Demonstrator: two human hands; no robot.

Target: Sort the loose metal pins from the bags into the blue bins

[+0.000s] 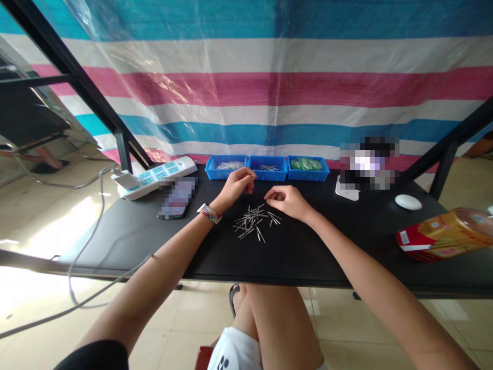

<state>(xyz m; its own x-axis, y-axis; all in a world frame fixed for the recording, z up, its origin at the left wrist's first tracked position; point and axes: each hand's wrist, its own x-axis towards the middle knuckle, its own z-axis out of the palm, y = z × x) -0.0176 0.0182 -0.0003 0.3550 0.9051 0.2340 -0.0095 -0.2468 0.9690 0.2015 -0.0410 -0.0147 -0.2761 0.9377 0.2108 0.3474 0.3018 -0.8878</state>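
A loose pile of thin silver metal pins [249,222], which look like blind rivets, lies on the black table. Just beyond the pile, my left hand [238,187] hovers in front of the blue bins with its fingers curled in. My right hand [288,200] is to the right of the pile, thumb and fingers drawn together above a few of the pins. Whatever either hand may hold is too small or hidden to make out. Behind my hands, the middle blue bin [267,176] contains several similar pins.
The left blue bin [226,174] holds clear plastic pieces or bags; the right blue bin [308,176] holds green ones. A power strip [185,165] and a phone [179,198] lie left. A white oval object [408,202] and a large bottle [447,234] are right.
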